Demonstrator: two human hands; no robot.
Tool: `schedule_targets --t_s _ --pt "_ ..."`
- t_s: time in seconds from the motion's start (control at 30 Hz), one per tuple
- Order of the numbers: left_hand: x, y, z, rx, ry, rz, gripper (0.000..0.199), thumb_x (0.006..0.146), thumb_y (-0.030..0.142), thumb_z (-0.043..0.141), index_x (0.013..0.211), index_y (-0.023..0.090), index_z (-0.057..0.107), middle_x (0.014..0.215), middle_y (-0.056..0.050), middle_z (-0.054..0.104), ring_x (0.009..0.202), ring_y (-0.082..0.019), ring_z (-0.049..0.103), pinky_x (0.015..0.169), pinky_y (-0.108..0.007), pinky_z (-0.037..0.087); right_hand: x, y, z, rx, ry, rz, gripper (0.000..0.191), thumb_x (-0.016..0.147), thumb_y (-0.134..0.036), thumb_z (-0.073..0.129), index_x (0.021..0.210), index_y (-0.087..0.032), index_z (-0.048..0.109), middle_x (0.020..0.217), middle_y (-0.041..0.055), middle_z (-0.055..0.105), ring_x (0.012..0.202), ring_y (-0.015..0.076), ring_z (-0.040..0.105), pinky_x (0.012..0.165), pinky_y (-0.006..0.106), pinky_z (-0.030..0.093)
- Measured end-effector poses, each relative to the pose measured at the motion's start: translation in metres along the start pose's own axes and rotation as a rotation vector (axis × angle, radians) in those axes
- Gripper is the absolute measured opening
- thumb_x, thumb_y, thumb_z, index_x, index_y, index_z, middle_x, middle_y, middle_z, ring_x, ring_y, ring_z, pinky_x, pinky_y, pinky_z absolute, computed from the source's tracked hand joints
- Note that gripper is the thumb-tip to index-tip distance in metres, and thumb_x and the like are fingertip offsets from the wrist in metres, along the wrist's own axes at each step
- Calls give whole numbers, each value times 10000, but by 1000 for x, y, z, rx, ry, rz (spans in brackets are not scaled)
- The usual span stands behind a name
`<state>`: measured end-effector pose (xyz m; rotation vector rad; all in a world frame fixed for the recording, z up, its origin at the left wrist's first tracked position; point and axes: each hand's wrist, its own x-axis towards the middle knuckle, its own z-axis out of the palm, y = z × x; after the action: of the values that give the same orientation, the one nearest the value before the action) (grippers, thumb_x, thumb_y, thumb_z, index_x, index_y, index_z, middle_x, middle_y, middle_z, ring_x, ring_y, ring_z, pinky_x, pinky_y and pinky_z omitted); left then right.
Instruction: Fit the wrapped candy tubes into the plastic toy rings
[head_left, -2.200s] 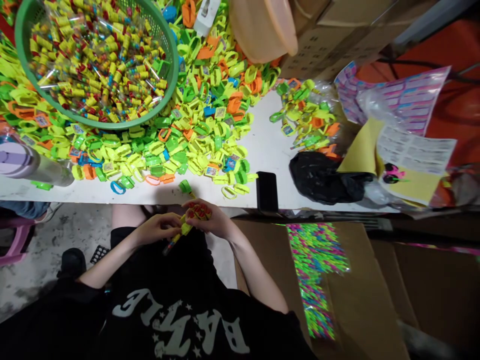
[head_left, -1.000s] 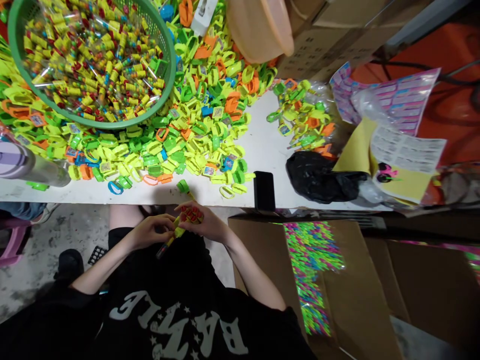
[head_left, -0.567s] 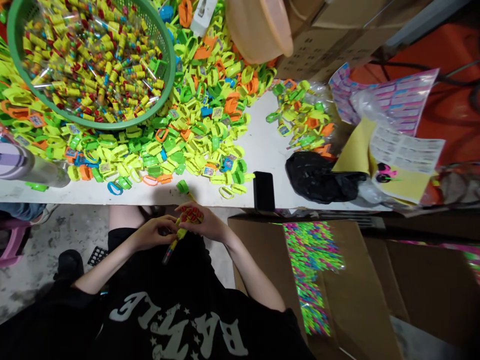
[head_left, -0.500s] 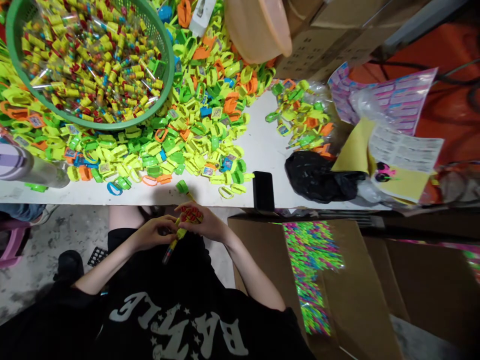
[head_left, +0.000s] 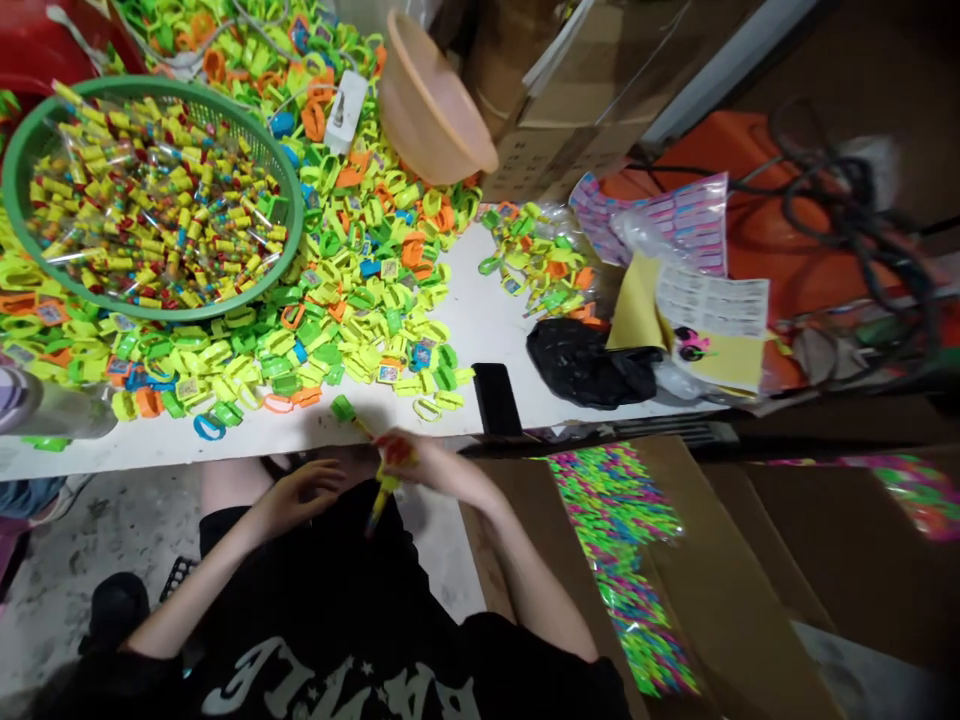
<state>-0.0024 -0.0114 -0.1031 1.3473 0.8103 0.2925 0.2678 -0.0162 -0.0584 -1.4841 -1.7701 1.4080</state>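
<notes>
Fingers of R hand (head_left: 424, 460) round 1 yellow tube (head_left: 383, 491), poss. more (blurry)

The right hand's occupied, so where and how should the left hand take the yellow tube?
Probably pinch the lower end of the yellow tube across its width, bringing the left hand in from the left. That slim end points down, clear of the right hand's fingers, which cover the upper part.

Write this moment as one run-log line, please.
right hand: holding yellow-and-red plastic tubes; left hand: open, nothing visible held; round green plastic basket: heaped
</notes>
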Motion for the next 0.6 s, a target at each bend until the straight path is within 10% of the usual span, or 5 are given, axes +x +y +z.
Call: schedule_targets --t_s 0.13,0.23,0.43,0.6 --pt "6 12 -27 34 183 -47 423 826 438 546 1152 168 555 1121 -97 638 1014 -222 608 908 -376 475 -20 13 -83 -130 1105 43 390 788 -356 607 1129 -174 562 987 70 639 868 199 630 816 386 513" --pt "19 17 -38 186 296 -36 412 837 444 494 1126 160 565 1032 -83 666 956 -226 622 867 -380 487 -27 17 -116 -137 1492 -72 453 741 -362 652 1138 -177 539 1070 78 603 898 196 623 785 366 535" --pt "58 6 -31 400 343 99 330 852 372 456 1083 180 592 1100 -77 631 974 -209 605 852 -340 487 -11 59 -103 -38 1384 51 414 766 -385 583 1114 -167 535 925 54 617 705 145 626 665 298 532" --pt "68 -5 -19 528 341 142 335 882 359 455 1155 186 543 1071 -77 610 880 -176 620 787 -308 516 1 112 -87 -87 917 282 398 695 -308 606 1059 -152 562 896 84 644 765 217 634 690 356 530"
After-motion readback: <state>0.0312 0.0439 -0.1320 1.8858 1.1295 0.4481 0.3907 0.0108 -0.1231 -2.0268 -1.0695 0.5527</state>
